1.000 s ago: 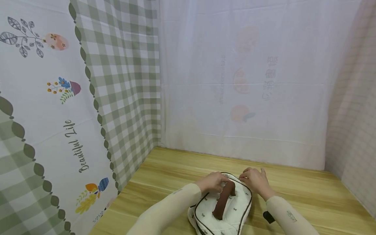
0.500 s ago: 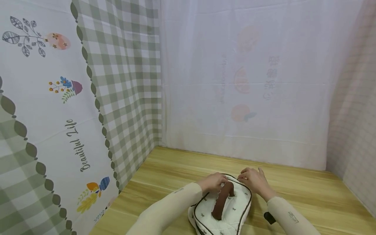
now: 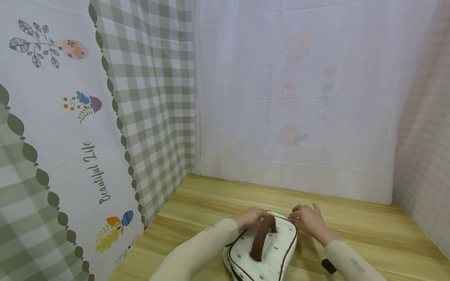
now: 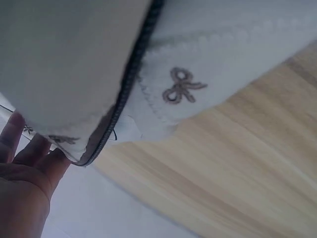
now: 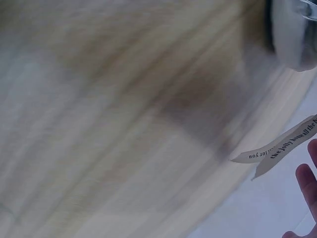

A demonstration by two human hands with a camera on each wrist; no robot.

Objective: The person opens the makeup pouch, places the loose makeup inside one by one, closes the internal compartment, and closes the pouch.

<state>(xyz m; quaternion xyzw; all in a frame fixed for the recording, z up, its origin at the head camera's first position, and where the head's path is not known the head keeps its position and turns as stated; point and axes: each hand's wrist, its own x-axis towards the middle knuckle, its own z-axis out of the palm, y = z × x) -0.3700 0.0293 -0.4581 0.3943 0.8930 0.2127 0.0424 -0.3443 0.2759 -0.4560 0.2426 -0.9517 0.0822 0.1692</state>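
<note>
A white quilted zip bag (image 3: 277, 259) with dark piping, small embroidered bows and a brown top handle (image 3: 260, 240) sits on the table. My left hand (image 3: 250, 217) grips its far left corner, beside the handle. In the left wrist view, the left fingers (image 4: 54, 166) touch the bag's edge, under a dark zipper (image 4: 119, 101); the thumb is out of sight. At the far right corner my right hand (image 3: 310, 221) has bent fingers close to the bag. A printed ribbon (image 5: 285, 146) hangs near those fingers; their contact point lies outside the right wrist view.
The wood-grain table (image 3: 211, 203) extends around the bag. A green checked cloth (image 3: 151, 86) hangs at left and a white cloth (image 3: 246, 117) at the back. A small black object (image 3: 328, 266) sits by the right wrist. A shiny rounded pale shape (image 5: 297, 37) shows at upper right.
The bag and left hand have shifted slightly left in the head view. My right hand has moved a little right and down, its fingers staying beside the bag's far right corner.
</note>
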